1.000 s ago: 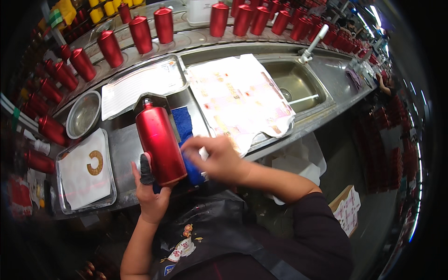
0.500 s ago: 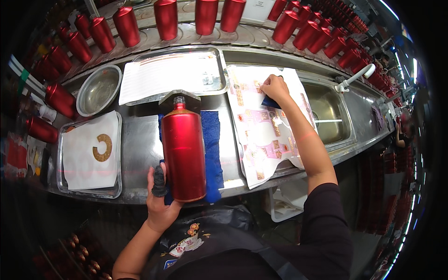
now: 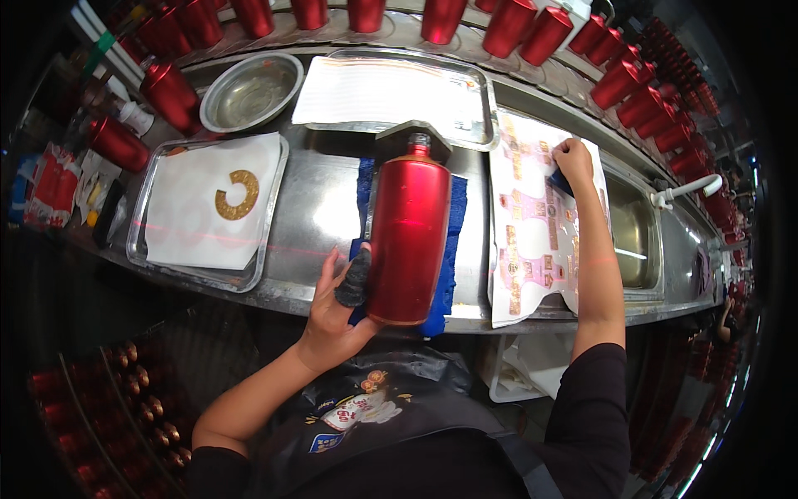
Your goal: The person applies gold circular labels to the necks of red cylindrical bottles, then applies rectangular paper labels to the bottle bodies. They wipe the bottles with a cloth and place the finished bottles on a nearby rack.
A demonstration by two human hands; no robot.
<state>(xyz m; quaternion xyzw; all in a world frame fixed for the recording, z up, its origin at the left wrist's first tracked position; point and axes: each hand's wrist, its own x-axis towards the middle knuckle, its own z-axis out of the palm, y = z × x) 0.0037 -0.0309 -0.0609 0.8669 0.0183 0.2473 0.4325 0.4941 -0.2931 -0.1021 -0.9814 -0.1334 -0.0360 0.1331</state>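
Observation:
A glossy red bottle (image 3: 409, 241) lies with its bare threaded neck pointing away from me, resting against a dark angular holder (image 3: 391, 143) over a blue cloth (image 3: 457, 220). My left hand (image 3: 337, 320) is at the bottle's near left end, thumb by its base, a black-covered finger against its side and the other fingers stretched out. To the right, my right hand (image 3: 573, 162) is closed above a white sheet of pink and gold printed decals (image 3: 532, 233). A dark blue piece (image 3: 560, 180), perhaps cloth, shows under its palm; its fingertips are partly hidden.
Left stands a tray (image 3: 277, 216) with white paper and a gold C-shaped decal (image 3: 238, 195). Behind are a metal bowl (image 3: 252, 91) and a tray (image 3: 490, 108) with white sheets. A sink (image 3: 636, 237) with white tap (image 3: 686, 191) is right; red bottles (image 3: 443, 18) line a conveyor.
The view has shifted, so the bench things appear farther right and higher. My left hand stays at the bottle's base and my right hand stays over the decal sheet.

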